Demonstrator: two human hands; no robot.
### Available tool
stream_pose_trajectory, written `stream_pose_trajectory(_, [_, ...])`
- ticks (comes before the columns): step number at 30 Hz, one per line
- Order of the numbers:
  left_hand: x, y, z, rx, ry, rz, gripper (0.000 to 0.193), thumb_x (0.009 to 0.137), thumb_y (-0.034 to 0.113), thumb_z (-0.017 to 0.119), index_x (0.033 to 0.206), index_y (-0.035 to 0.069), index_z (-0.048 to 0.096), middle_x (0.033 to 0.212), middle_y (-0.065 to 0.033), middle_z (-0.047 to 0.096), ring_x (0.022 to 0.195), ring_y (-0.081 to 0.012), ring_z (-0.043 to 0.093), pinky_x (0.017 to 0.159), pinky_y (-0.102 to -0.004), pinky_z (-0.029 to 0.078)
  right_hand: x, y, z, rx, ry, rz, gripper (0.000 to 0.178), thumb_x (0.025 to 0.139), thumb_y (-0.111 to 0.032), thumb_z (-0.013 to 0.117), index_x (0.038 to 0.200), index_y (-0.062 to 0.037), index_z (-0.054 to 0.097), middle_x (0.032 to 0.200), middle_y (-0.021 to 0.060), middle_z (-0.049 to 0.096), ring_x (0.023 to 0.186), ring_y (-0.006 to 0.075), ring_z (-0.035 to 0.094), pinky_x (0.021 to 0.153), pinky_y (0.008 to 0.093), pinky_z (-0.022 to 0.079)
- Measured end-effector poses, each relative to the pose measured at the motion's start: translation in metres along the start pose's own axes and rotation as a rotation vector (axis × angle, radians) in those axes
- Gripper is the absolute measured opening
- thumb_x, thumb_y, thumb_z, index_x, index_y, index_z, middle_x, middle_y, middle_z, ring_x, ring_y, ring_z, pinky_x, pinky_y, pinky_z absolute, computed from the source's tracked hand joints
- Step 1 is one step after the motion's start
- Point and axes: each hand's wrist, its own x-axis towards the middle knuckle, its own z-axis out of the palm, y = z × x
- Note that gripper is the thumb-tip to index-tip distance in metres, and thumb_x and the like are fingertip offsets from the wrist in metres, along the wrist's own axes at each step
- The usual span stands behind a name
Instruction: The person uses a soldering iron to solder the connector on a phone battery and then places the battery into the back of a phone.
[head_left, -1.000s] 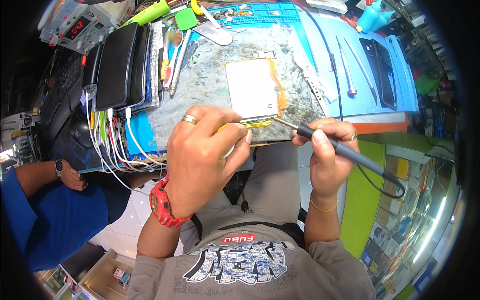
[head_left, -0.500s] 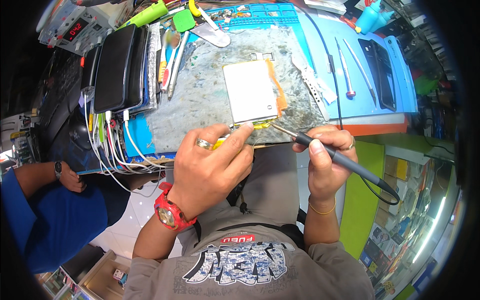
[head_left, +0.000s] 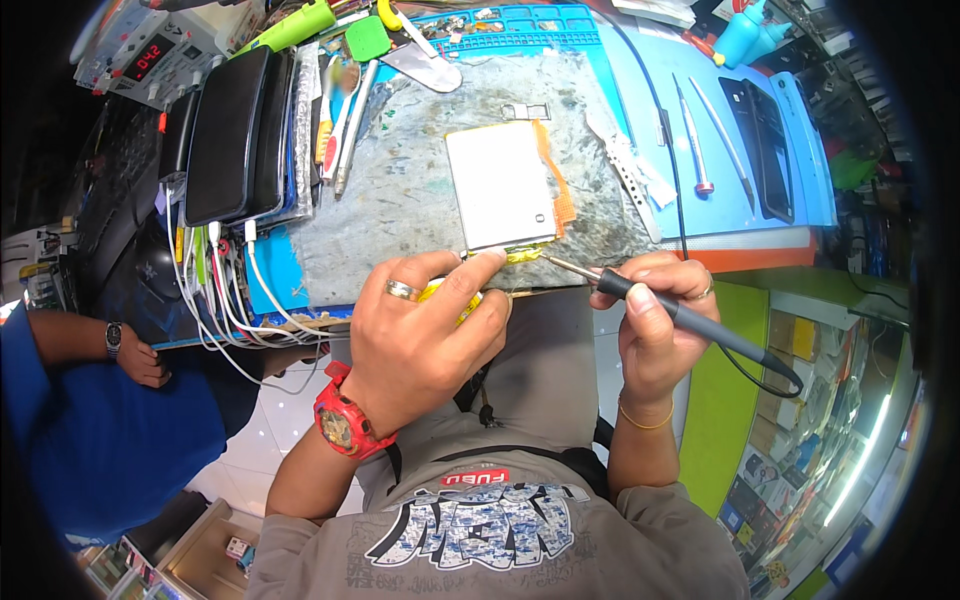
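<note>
A flat white rectangular pack (head_left: 500, 185), like a phone battery, lies on the grey work mat (head_left: 400, 190) with orange film along its right side. Yellow tape (head_left: 525, 254) runs along its near edge. My left hand (head_left: 425, 325) is closed, its fingertips at the left end of that edge. Under its fingers a round yellow thing (head_left: 467, 308) is partly hidden; its kind is unclear. My right hand (head_left: 655, 320) grips a soldering iron (head_left: 700, 326) by its dark handle. The iron's tip is at the right end of the yellow tape, touching or very close.
Phones (head_left: 230, 135) with white cables stand at left, before a power supply (head_left: 150, 60). Tweezers and brushes lie beside them. At right are a white perforated tool (head_left: 625, 175), a screwdriver (head_left: 692, 140) and a dark phone (head_left: 757, 150). Another person's hand (head_left: 145, 365) rests at lower left.
The soldering iron and my right hand have shifted slightly right and down. My left hand has turned a little, and more of the round yellow thing shows beneath its fingers.
</note>
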Motion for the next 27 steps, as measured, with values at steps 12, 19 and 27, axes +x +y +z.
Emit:
stream_pose_trajectory(12, [0.002,0.001,-0.003,-0.023,0.01,0.004,0.02,0.069,0.008,0.081,0.086,0.009,0.07,0.113,-0.008,0.071,0.094,-0.0246,0.066,0.076,-0.0377,0.052,-0.005,-0.004,-0.008,-0.101,0.089,-0.007,0.016,0.091,0.004,0.065,0.1,0.0,0.052,0.089,0.017,0.065,0.068,0.0185,0.067,0.065,0.0296,0.059])
stream_pose_trajectory(19, [-0.001,0.007,0.001,0.042,-0.024,0.036,0.02,0.068,0.009,0.08,0.084,0.009,0.069,0.121,-0.0057,0.072,0.095,-0.0228,0.065,0.076,-0.0369,0.052,-0.007,0.0,-0.013,-0.234,-0.013,-0.132,0.018,0.086,0.005,0.068,0.1,0.0006,0.057,0.089,0.0175,0.067,0.074,0.0207,0.068,0.066,0.0296,0.057])
stream_pose_trajectory(27, [-0.003,0.007,0.002,0.055,-0.018,0.034,0.019,0.068,0.009,0.08,0.084,0.009,0.069,0.121,-0.0056,0.072,0.097,-0.0233,0.064,0.079,-0.0381,0.052,-0.013,0.003,-0.02,-0.399,-0.036,-0.245,0.018,0.082,0.0,0.071,0.096,0.0008,0.06,0.087,0.0182,0.069,0.073,0.0237,0.069,0.066,0.0312,0.056])
